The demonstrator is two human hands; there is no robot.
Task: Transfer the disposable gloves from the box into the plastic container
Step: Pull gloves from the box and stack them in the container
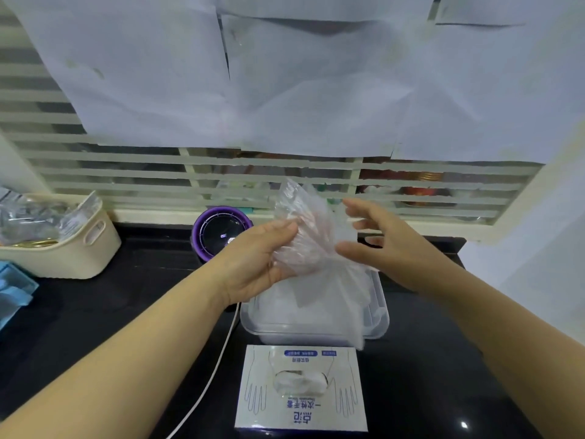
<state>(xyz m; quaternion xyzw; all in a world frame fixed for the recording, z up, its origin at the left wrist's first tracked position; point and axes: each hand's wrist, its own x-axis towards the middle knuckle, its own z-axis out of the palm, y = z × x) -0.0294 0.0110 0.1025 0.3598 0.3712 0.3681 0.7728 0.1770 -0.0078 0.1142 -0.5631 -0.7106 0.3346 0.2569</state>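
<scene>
We saw the person's left hand (262, 261) raised palm-up above the counter, its thumb curled over a crumpled clear disposable glove (305, 239) and pinching it against the fingers behind the film. The right hand (391, 245) faced it from the other side, fingers spread and nearly straight. Its thumb tip lay against the glove's edge, but we could not tell whether it gripped the film. The glove rose in a bunch between the 2 hands, and its lower part trailed down toward the container beneath.

Directly below the hands stood the plastic container (253, 326), clear, rectangular and uncovered, with a pale heap of plastic film (285, 308) inside. Just in front of it, closer to us, lay the box (258, 375), white with blue print and 2 outlined hand drawings. More film showed through the oval opening (299, 380) in its top.

Everything rested on a black countertop (95, 315). A white cable (218, 359) ran along the left of the box, passing under the left wrist. Behind the left hand sat a round device with a purple rim (218, 231). Far left stood a cream basket (72, 258) holding clear packets, with a blue object (14, 286) at the frame's edge. Behind the counter ran a slatted window (126, 172), its upper part covered by white paper sheets (285, 77).
</scene>
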